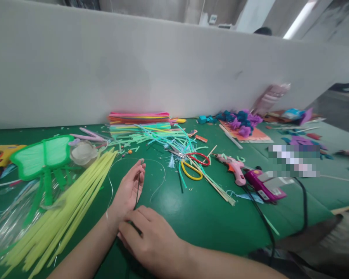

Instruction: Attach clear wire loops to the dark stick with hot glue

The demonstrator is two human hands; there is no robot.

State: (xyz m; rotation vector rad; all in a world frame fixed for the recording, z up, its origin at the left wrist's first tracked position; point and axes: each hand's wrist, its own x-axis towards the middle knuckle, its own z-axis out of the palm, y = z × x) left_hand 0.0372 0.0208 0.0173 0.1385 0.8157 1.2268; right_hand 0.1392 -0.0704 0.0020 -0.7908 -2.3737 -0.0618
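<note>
Left hand and right hand hold a dark strand. Yellow strips crowd the left, scissors lie ahead; a white partition lines the bench's far edge.

Matt fuzz, slick plastic, a smooth green tabletop

From here I make out a dull finish on the dark stem, gloss on the clear strand, fuzz on the yellow-green stems, metal scissors with smooth plastic handles, a shiny plastic glue gun and bare wooden sticks.
</note>
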